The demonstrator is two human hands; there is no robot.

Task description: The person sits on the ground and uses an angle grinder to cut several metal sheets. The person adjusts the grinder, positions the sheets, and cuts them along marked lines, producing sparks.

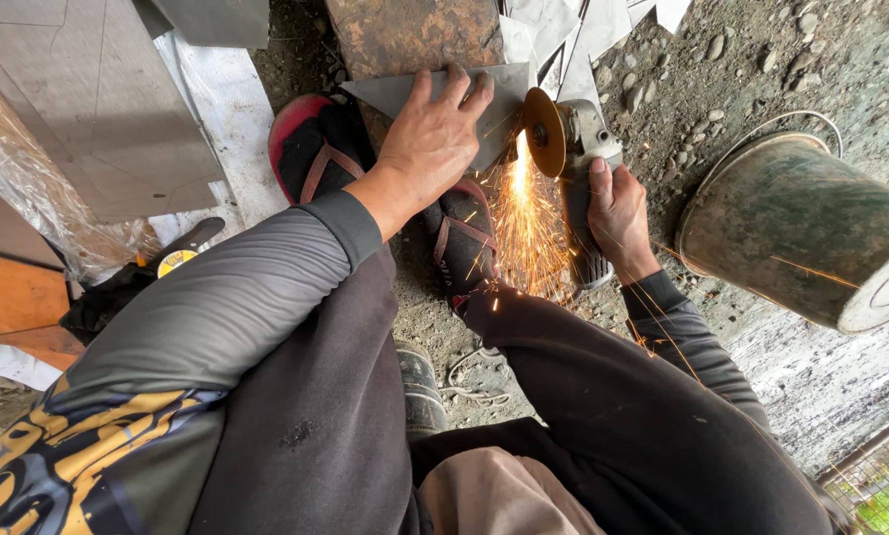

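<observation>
Metal plate (484, 99), grey and triangular, lay flat under the left hand (433, 139), tip pointing away to that hand's left. Left hand's fingers were spread and pressed down on the plate top, nothing pinched. Right hand (618, 210) was wrapped shut around the angle grinder (585, 178) body, thumb on top. The grinder's disc (544, 131) stood on edge, touching the plate's right edge just beside the left fingertips; little room between disc and fingers. Sparks (526, 228) fanned back toward the person, between the two hands and onto the right knee.

Plate rested on a rusty brown slab (405, 35), its near edge just ahead of the two sandalled feet (321, 149). More cut grey sheet offcuts (583, 30) sat beyond the right hand, close to the grinder head. A worn metal bucket (811, 228) lay tipped on its side to the right of the right hand, near but apart; open ground between them. A white cord (762, 129) looped past the bucket rim.

Left of the left arm: stacked grey sheets (78, 109), clear plastic wrap (28, 188), orange board (13, 297), all well apart from the hands. The floor (722, 69) was rough dirt with gravel and pebbles. Wire mesh (876, 476) showed at the near right corner.
</observation>
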